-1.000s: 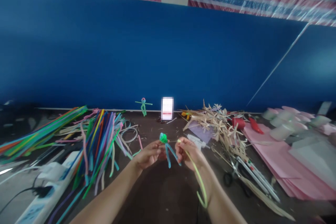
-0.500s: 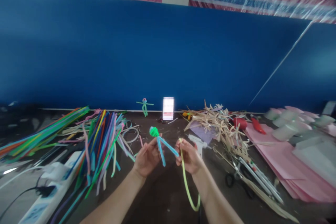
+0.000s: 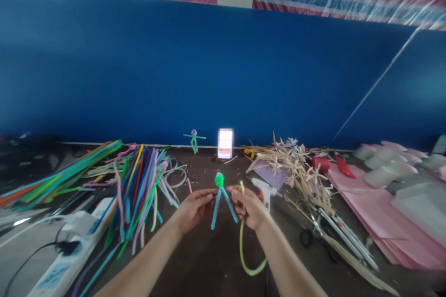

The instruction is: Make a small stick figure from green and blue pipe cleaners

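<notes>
Together, my left hand (image 3: 193,209) and right hand (image 3: 246,204) pinched the blue-and-green figure (image 3: 219,181) between them above the desk's (image 3: 198,260) near edge, the right also gripping a yellow-green stem (image 3: 242,246).

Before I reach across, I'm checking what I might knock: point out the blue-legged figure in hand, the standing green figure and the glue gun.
Blue-legged figure (image 3: 219,180): head view, on its green head.
Standing green figure (image 3: 194,142): head view, on its torso.
Glue gun (image 3: 265,188): head view, on its white body.
</notes>
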The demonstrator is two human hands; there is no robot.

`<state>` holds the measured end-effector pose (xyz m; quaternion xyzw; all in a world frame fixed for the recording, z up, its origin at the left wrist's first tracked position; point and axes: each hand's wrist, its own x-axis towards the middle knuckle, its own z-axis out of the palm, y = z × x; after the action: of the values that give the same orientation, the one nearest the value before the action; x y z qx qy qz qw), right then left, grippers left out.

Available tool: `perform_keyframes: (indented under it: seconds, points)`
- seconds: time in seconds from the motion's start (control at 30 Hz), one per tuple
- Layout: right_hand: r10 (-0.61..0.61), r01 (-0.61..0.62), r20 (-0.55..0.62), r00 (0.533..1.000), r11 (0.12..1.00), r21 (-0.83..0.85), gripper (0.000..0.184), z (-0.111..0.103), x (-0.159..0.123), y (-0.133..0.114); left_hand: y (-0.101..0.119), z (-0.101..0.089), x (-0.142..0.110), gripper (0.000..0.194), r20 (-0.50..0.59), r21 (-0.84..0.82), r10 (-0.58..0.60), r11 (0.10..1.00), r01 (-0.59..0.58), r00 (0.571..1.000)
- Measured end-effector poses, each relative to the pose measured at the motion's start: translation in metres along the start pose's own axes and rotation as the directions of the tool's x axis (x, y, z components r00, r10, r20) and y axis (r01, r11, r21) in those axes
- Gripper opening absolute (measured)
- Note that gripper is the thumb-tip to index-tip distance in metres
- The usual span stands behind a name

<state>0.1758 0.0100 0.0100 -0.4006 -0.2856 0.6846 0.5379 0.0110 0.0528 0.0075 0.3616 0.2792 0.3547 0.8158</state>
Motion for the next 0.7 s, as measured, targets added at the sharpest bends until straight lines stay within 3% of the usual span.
perform_keyframes:
  seconds: [0.17,0.27,0.33,0.4,0.5,0.57,0.7]
  points:
    - [0.029,-0.041,-0.077,0.997,0.988,-0.147,0.029,0.011,0.005,0.008,0.011,-0.007,-0.007,0.025,0.102,0.152,-0.025,0.988,0.010,0.994]
    - [0.014,-0.029,-0.120,0.993,0.992,-0.124,0.031,0.015,0.007,0.011,0.016,-0.017,-0.011,0.046,0.264,0.104,-0.029,0.995,0.001,0.964]
    - [-0.007,-0.004,-0.119,0.993,0.996,-0.089,0.031,0.018,0.006,0.012,0.015,-0.022,-0.013,0.055,0.311,0.028,0.003,1.000,-0.012,0.950]
    - [-0.019,0.009,-0.121,0.993,0.997,-0.079,0.031,0.020,0.006,0.012,0.010,-0.022,-0.012,0.051,0.259,0.016,0.046,0.999,-0.052,0.965]
    - [-0.019,0.002,-0.144,0.989,0.992,-0.123,0.030,0.024,0.005,0.015,-0.002,-0.011,-0.006,0.034,0.066,0.083,0.028,0.996,-0.033,0.997]
    - [-0.037,0.008,-0.170,0.985,0.985,-0.171,0.027,0.027,0.006,0.017,-0.009,-0.001,-0.001,0.026,-0.077,0.123,0.073,0.990,-0.063,0.994]
    - [-0.105,0.051,-0.207,0.973,0.967,-0.250,0.025,0.029,0.005,0.019,-0.014,0.011,0.006,0.030,-0.224,0.114,0.089,0.991,-0.065,0.971]
